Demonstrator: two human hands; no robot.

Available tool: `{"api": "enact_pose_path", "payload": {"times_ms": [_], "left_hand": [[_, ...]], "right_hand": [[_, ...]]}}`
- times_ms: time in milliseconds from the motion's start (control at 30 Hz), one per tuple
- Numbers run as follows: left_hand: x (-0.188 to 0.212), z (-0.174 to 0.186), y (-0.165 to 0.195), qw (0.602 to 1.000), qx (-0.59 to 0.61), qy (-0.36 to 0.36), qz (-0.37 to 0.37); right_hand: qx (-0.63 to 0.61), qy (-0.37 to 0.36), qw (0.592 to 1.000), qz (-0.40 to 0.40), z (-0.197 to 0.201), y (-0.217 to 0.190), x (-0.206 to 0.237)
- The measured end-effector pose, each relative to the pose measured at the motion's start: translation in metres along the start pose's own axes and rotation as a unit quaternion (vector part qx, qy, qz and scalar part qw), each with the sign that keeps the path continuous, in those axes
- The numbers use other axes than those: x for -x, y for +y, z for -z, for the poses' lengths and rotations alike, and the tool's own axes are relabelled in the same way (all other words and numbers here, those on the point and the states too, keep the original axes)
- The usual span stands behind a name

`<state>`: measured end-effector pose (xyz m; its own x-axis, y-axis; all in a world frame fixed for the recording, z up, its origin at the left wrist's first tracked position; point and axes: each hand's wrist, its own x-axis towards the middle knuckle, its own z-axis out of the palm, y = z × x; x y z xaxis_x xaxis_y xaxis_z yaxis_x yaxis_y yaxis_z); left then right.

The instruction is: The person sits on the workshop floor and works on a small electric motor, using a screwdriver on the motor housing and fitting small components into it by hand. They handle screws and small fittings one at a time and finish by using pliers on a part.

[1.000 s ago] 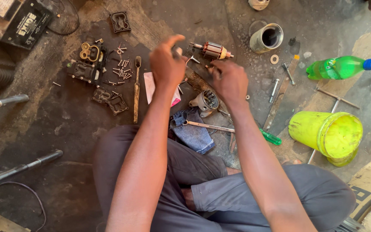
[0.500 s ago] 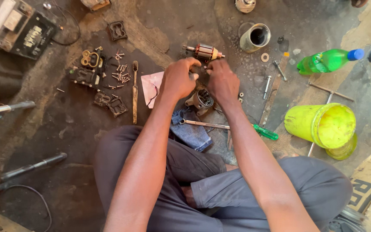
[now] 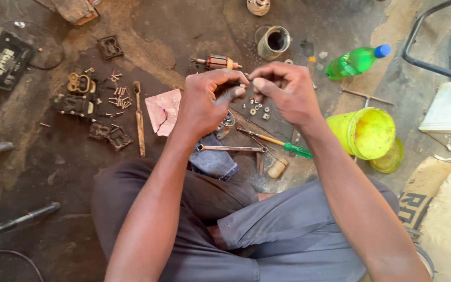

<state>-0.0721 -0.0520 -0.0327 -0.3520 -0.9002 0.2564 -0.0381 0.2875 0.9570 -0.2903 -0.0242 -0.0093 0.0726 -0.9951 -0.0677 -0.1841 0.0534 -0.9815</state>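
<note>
My left hand [image 3: 208, 101] and right hand [image 3: 286, 93] pinch something tiny I can't make out; the armature [image 3: 217, 62], screws [image 3: 118, 96] and washers [image 3: 259, 108] lie loose on the floor [image 3: 184, 31], unassembled.

Two hands [image 3: 210, 99] [image 3: 285, 94], one green bottle [image 3: 356, 61], one yellow bucket [image 3: 364, 133], one motor armature [image 3: 216, 63], one metal cup [image 3: 274, 42], one wrench [image 3: 230, 149], one green-handled screwdriver [image 3: 283, 145].

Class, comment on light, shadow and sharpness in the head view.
Head view: soft, even daylight, faint shadows; both hands, left and right, fairly sharp; whatever they pinch is too small to tell; yellow bucket bright, not glaring; edges slightly bent.
</note>
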Motion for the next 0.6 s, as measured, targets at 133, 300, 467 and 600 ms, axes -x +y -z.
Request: {"api": "enact_pose_path", "payload": {"times_ms": [133, 300, 467, 600], "left_hand": [[-0.002, 0.001, 0.013, 0.998, -0.019, -0.005, -0.051], [-0.004, 0.003, 0.012, 0.999, -0.032, -0.015, 0.026], [-0.005, 0.004, 0.003, 0.998, -0.020, -0.024, 0.046], [-0.006, 0.002, -0.002, 0.999, 0.008, -0.044, 0.015]], "right_hand": [[0.120, 0.068, 0.985, -0.100, 0.004, 0.031, 0.001], [0.463, -0.007, 0.881, 0.096, -0.016, 0.082, -0.002], [0.509, -0.024, 0.859, 0.053, -0.029, 0.096, -0.004], [0.472, 0.019, 0.878, 0.078, -0.030, 0.095, -0.004]]}}
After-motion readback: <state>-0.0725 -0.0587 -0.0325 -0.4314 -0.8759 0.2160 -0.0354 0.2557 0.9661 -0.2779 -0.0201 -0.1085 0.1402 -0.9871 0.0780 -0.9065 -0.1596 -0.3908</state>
